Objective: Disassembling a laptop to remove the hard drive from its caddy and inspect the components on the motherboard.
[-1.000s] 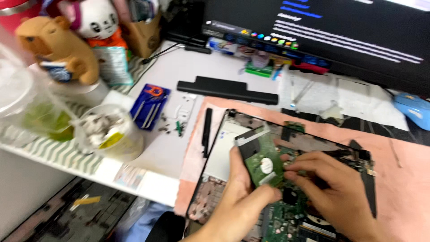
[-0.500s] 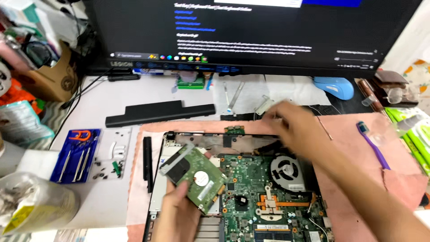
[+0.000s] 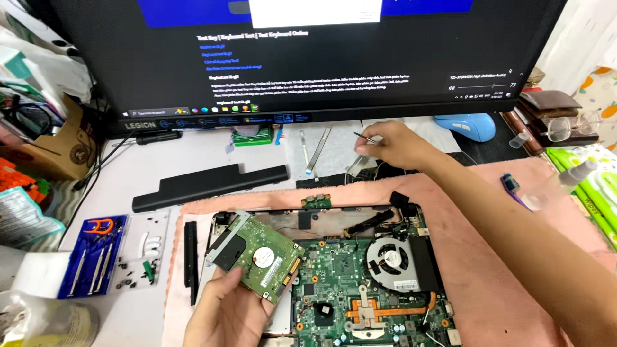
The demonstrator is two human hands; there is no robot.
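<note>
My left hand (image 3: 226, 315) holds a hard drive (image 3: 255, 256) in its metal bracket, green board side up, above the left side of an opened laptop (image 3: 360, 276). The laptop's green mainboard and round fan (image 3: 388, 257) are exposed. My right hand (image 3: 392, 144) is stretched to the back of the desk, just below the monitor, and pinches a thin metal tool, likely tweezers (image 3: 365, 136), over a small metal part (image 3: 357, 168).
A large monitor (image 3: 308, 58) stands at the back. A long black battery (image 3: 211, 186) lies left of the pink mat (image 3: 488, 218). A blue screwdriver case (image 3: 93, 256) and loose screws sit at left. A blue mouse (image 3: 465, 126), glasses (image 3: 572, 127) and a wallet sit at right.
My head has turned right and up, bringing the monitor into view. My right hand left the laptop and reached to the back of the desk. My left hand lifted the hard drive free.
</note>
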